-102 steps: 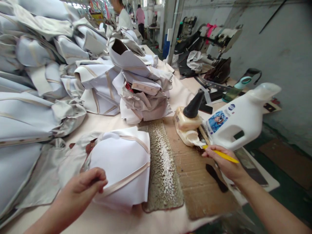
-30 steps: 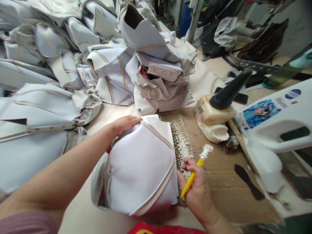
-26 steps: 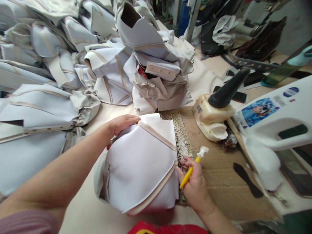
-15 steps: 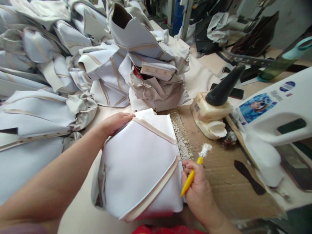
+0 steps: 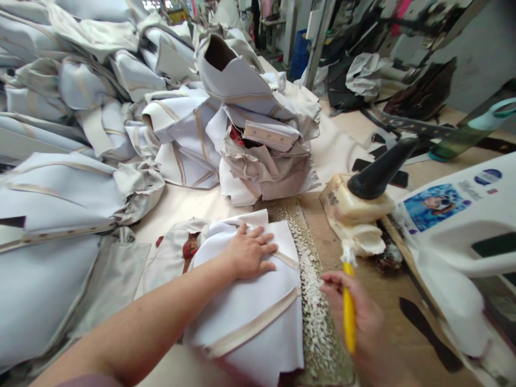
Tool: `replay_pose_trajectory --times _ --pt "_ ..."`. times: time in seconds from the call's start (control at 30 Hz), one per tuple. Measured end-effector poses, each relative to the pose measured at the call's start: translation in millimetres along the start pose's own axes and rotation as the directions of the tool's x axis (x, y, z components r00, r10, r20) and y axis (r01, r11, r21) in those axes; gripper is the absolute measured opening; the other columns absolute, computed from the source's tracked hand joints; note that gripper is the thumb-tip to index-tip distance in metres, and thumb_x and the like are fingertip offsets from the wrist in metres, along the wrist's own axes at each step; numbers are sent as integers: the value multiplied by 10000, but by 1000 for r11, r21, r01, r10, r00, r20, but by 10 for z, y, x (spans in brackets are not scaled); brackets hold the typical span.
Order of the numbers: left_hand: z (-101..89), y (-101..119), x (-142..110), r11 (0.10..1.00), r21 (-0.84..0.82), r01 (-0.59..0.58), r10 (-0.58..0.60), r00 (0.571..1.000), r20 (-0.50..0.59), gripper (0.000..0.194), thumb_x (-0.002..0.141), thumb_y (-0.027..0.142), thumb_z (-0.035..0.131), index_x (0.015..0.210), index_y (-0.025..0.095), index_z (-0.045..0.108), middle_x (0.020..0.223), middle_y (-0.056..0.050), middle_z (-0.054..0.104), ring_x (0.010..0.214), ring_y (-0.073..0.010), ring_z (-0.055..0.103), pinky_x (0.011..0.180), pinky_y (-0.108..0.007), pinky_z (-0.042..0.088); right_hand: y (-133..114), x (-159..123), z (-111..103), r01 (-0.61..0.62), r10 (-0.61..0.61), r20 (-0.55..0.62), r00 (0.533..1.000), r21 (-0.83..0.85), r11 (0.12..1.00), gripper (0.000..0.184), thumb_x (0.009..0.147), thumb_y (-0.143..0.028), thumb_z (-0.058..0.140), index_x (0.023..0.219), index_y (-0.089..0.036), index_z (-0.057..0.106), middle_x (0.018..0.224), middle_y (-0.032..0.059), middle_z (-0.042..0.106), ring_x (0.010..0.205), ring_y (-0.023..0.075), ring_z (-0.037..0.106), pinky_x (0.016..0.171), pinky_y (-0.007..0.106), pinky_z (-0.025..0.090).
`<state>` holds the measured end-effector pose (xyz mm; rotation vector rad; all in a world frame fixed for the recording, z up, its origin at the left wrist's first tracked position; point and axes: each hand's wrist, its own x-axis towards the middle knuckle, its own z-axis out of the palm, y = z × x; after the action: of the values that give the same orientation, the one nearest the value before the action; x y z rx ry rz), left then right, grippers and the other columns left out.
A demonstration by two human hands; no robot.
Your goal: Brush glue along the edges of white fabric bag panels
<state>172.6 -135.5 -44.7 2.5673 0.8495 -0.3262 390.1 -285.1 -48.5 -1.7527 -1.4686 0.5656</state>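
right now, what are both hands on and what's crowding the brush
Left hand: spread flat on white piece. Right hand: holding yellow brush, tip up. Close beyond brush tip: glue-stained container.

"What's left on the worktop (image 5: pixel 173 207)?"
"A heap of white, tan-trimmed leather-like pieces (image 5: pixel 84 86). Before it, rightward, the white panelled piece (image 5: pixel 258 301) adjoins the long, crusted board (image 5: pixel 314 290)."
"Right of that?"
"Brown, flat cardboard (image 5: pixel 379 295), bearing the squat cream plastic bottle (image 5: pixel 350 207). Further right, the big white plastic jug (image 5: pixel 455 231)."
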Motion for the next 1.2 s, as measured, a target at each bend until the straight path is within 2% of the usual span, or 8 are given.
replay_pose_trajectory --times 0.27,0.4,0.5,0.63,0.73,0.83,1.03,1.2 --pt "-101 -135 84 996 -60 66 -68 997 -30 501 865 548 438 1261 251 514 1364 -83 478 1282 -287 374 1039 -566 204 -125 1041 -114 -329 340 70 938 489 808 317 839 -473 549 819 -160 590 547 -17 525 577 152 603 555 253 494" --pt "-501 -81 -206 986 -58 158 -161 985 -58 625 817 585 494 1319 214 457 1449 -125 345 1365 -341 191 1057 -578 113 -202 812 -1 -254 244 79 967 432 866 310 869 -452 525 1042 -195 538 664 -5 614 652 159 634 609 278 506" --pt "-583 129 -697 995 -99 20 -13 998 69 806 680 606 646 1380 311 377 1492 -81 265 1382 -399 53 1047 -617 3 -183 352 12 -191 153 144 978 309 932 212 904 -404 481 984 -212 525 828 36 648 766 167 641 646 286 507" --pt "-185 402 -1405 996 -60 -59 65 992 107 804 630 475 747 1348 413 390 1450 -72 352 1357 -405 174 1021 -671 7 -126 -335 64 -120 86 272 958 109 987 267 836 -366 591 1018 -202 487 924 62 609 789 181 618 713 324 507" --pt "124 402 -1675 999 23 22 -23 1000 20 514 784 356 620 1282 314 501 1336 -119 485 1250 -349 384 1001 -553 284 -164 -631 169 -181 149 352 924 61 982 372 817 -385 598 1089 -192 433 881 53 569 712 174 582 680 331 500" --pt "-15 263 -1686 997 11 73 -73 997 -13 313 876 216 390 1068 223 637 1009 -112 637 920 -229 572 781 -345 459 -365 -558 238 -201 129 318 939 205 958 289 825 -312 574 1033 -215 397 940 44 526 668 129 532 653 291 480" --pt "-923 202 -1398 964 16 266 -255 938 -234 359 852 410 348 966 225 634 915 -70 587 841 -213 555 752 -323 430 -793 288 15 -60 20 104 994 396 916 293 773 -205 576 972 -233 362 1013 19 492 621 73 496 666 253 458" --pt "-603 563 -1340 991 -24 133 -130 984 123 194 833 348 477 854 222 623 822 -58 597 727 -202 565 616 -298 431 -350 2 -89 -137 108 262 959 95 986 229 770 -218 547 975 -217 446 720 -19 510 595 138 526 605 287 467"
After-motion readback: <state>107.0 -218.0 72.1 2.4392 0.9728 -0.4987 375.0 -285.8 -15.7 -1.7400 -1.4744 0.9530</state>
